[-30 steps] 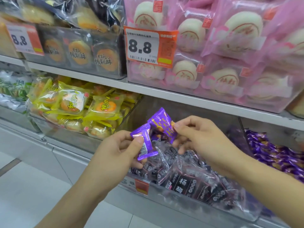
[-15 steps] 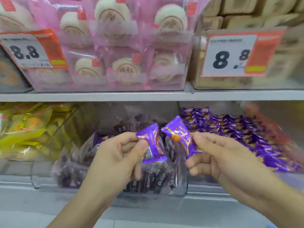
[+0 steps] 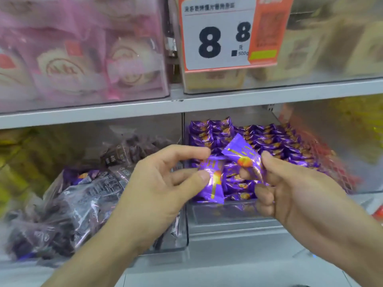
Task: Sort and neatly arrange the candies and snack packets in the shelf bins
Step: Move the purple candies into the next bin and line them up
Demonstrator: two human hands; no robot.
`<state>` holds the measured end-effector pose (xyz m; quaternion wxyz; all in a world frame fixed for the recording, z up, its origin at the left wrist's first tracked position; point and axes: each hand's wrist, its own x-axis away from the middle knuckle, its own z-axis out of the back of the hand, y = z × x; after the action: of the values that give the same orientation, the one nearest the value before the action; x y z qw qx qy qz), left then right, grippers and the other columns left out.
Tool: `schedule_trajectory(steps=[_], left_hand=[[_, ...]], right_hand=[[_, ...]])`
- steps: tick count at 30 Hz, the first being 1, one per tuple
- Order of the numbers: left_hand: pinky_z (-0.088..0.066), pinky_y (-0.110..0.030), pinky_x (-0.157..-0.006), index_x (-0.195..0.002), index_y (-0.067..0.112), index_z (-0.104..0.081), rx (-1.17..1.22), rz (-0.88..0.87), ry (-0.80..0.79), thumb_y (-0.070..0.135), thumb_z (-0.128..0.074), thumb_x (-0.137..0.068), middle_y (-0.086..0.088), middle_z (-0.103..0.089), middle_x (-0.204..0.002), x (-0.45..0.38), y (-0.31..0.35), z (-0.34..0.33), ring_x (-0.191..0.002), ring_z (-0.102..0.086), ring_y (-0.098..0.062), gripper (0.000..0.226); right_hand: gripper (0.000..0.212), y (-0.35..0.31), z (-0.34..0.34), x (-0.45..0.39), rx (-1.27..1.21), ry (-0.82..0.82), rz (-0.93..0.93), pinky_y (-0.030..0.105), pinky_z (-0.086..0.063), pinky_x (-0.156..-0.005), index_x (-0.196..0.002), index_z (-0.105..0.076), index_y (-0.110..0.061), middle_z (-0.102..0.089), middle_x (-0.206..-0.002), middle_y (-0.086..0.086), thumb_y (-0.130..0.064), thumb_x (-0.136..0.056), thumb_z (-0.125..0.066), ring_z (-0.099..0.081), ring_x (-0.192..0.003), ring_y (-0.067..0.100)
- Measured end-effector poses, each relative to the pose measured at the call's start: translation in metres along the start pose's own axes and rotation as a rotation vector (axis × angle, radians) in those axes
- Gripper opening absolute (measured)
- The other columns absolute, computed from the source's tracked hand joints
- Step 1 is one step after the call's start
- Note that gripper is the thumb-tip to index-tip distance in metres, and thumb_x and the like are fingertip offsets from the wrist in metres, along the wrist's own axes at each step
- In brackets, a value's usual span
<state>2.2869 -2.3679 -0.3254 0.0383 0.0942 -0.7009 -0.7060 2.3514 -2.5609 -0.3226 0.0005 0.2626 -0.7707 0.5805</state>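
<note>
We hold two purple candies, one per hand, just in front of purple candy bin (image 3: 228, 216) on lower shelf. Left hand (image 3: 157, 183) pinches lower candy (image 3: 213, 183) between thumb and fingers; right hand (image 3: 290, 189) pinches upper candy (image 3: 242, 154) likewise. Step, as we judge: returning strays. Next move calls for reaching far, laying both flat in rows (image 3: 259, 137). Dark packet bin (image 3: 180, 241) sits left.

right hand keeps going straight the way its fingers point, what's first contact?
Probably the left-hand purple packet: the right hand, pinching its own purple packet, points left and slightly up toward it. If depth differs, it would pass on toward the rows of purple candies in the bin.
</note>
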Motion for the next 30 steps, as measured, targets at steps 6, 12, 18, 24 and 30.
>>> schedule_trajectory(steps=[6,12,18,24,30], left_hand=[[-0.055,-0.019,-0.077,-0.122,0.016,-0.063,0.076,-0.001,-0.019,0.007,-0.068,-0.072,0.002,-0.073,-0.114,-0.008,0.002,-0.008,-0.096,-0.073,-0.019,0.05],[-0.061,-0.035,-0.078,-0.13,0.022,-0.056,0.085,0.092,0.009,0.014,-0.072,-0.07,-0.01,-0.074,-0.109,-0.008,0.0,-0.008,-0.089,-0.075,-0.027,0.062],[-0.058,-0.036,-0.088,-0.118,0.013,-0.068,-0.001,0.118,-0.118,0.012,-0.075,-0.076,-0.007,-0.076,-0.104,-0.007,0.003,-0.004,-0.097,-0.073,-0.023,0.043],[-0.061,-0.033,-0.075,-0.111,0.019,-0.073,-0.063,0.072,-0.155,0.023,-0.055,-0.088,-0.006,-0.077,-0.094,-0.003,0.013,-0.008,-0.073,-0.073,-0.025,0.029],[-0.061,-0.03,-0.072,-0.105,0.0,-0.069,0.187,0.152,-0.048,0.024,-0.06,-0.081,-0.019,-0.075,-0.092,-0.005,0.011,-0.01,-0.078,-0.073,-0.027,0.036]], right_hand=[[0.026,-0.009,0.009,0.003,-0.054,0.007,0.034,0.027,-0.056,-0.048,-0.096,-0.068,-0.004,-0.074,-0.093,0.017,-0.025,-0.085,-0.058,-0.072,-0.068,0.028],[0.036,-0.016,0.008,0.002,-0.047,0.016,0.059,0.03,-0.059,-0.053,-0.103,-0.071,-0.004,-0.075,-0.096,0.017,-0.031,-0.081,-0.061,-0.074,-0.075,0.028],[0.033,-0.014,0.008,0.002,0.054,-0.012,0.172,0.031,-0.058,-0.058,-0.09,-0.079,-0.012,-0.072,-0.088,0.01,-0.036,-0.072,-0.066,-0.066,-0.073,0.022],[0.035,-0.006,0.0,0.005,0.202,-0.092,0.214,0.034,-0.062,-0.07,-0.092,-0.076,-0.008,-0.074,-0.098,0.02,-0.036,-0.079,-0.06,-0.07,-0.08,0.029],[0.034,-0.002,0.0,0.002,0.048,-0.052,0.108,0.026,-0.06,-0.062,-0.099,-0.07,0.0,-0.075,-0.092,0.019,-0.024,-0.08,-0.058,-0.072,-0.07,0.022]])
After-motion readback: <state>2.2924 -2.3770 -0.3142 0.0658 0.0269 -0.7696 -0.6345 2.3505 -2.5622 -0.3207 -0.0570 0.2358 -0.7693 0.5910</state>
